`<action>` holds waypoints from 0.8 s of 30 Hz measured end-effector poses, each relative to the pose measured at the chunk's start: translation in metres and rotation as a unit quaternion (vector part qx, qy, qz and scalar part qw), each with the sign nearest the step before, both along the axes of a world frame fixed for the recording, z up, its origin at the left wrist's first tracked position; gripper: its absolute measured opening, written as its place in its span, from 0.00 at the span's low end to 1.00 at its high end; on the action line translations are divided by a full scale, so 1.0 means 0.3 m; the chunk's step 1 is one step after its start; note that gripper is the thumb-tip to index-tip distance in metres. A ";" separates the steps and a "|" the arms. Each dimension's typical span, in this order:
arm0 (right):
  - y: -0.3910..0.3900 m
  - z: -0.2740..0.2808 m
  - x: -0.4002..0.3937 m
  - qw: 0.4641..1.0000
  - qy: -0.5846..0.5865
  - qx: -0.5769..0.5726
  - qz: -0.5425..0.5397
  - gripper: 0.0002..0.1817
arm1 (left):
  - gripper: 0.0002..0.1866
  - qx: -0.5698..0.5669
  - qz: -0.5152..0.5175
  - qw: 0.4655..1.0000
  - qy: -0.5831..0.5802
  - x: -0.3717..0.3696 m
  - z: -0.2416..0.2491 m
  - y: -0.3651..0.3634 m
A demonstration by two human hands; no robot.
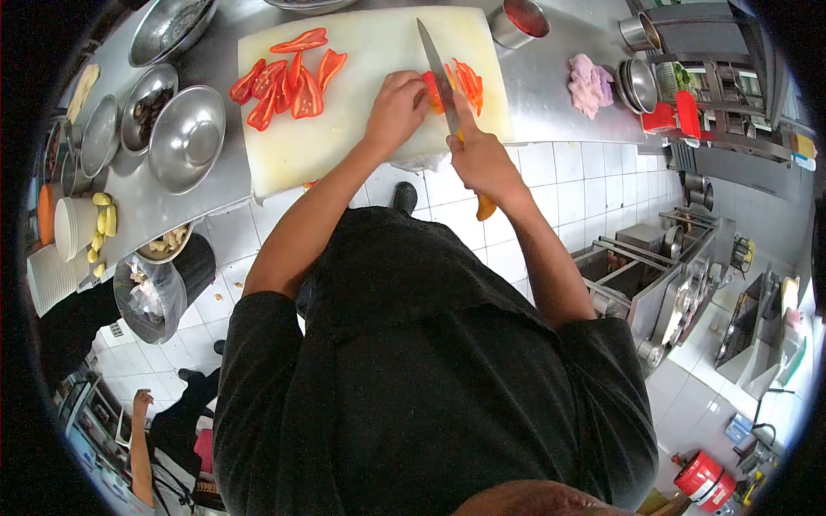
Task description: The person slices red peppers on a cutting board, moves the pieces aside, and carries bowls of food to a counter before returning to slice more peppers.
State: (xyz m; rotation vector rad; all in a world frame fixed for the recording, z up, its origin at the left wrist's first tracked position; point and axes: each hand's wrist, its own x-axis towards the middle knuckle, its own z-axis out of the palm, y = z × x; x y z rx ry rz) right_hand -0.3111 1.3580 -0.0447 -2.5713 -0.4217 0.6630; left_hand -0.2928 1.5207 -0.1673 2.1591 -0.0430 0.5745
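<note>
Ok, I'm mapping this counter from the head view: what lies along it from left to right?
Steel bowl → red pepper pieces → left hand → knife → steel cup → pink cloth → red container.

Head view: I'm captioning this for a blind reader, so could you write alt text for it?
A person slices red pepper on a white cutting board, the left hand steadying it and the right hand holding a knife. Cut pepper pieces lie at the board's left, beside steel bowls on a metal counter.
</note>
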 end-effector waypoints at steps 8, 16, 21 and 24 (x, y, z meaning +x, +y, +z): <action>0.002 -0.033 -0.012 1.000 0.010 -0.006 -0.009 0.40 | 0.10 -0.001 0.004 1.000 0.002 0.007 -0.016 -0.002; 0.035 -0.121 0.012 0.999 -0.034 0.023 -0.002 0.41 | 0.09 0.019 -0.006 1.000 -0.006 0.022 -0.010 0.012; 0.073 -0.121 0.149 0.998 -0.028 0.056 0.000 0.41 | 0.09 0.014 -0.019 1.000 -0.010 0.016 -0.011 0.010; 0.050 -0.034 0.176 0.995 0.075 0.064 -0.033 0.41 | 0.09 0.024 -0.009 1.000 -0.016 0.002 -0.018 0.005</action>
